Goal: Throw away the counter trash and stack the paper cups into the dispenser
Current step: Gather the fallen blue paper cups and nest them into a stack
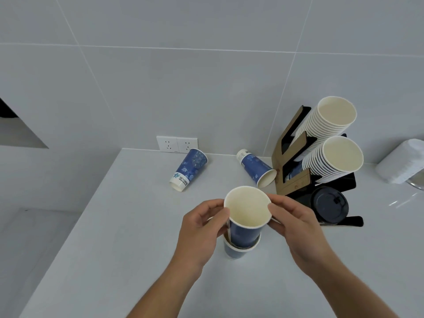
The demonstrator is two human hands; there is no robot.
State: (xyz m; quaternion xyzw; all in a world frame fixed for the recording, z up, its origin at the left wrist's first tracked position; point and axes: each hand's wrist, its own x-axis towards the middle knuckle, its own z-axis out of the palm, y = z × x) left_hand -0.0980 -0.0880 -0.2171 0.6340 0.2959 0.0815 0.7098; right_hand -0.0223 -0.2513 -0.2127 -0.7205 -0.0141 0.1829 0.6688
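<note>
A blue paper cup point(244, 232) stands upright with its base nested in a second cup point(238, 251) on the white counter point(128, 226). My left hand point(202, 230) grips the upper cup's left side; my right hand point(296, 226) pinches its right rim. Two more blue cups lie on their sides: one point(189, 169) near the wall sockets, one point(257, 167) beside the cardboard dispenser point(290, 157). The dispenser holds two slanted stacks of cups, an upper stack point(330, 118) and a lower stack point(337, 157).
A stack of black lids point(329, 203) sits at the dispenser's foot. A white stack of lids in a plastic sleeve point(401, 161) lies at the far right. Wall sockets point(176, 144) are behind the counter. The counter's left edge drops to a lower surface.
</note>
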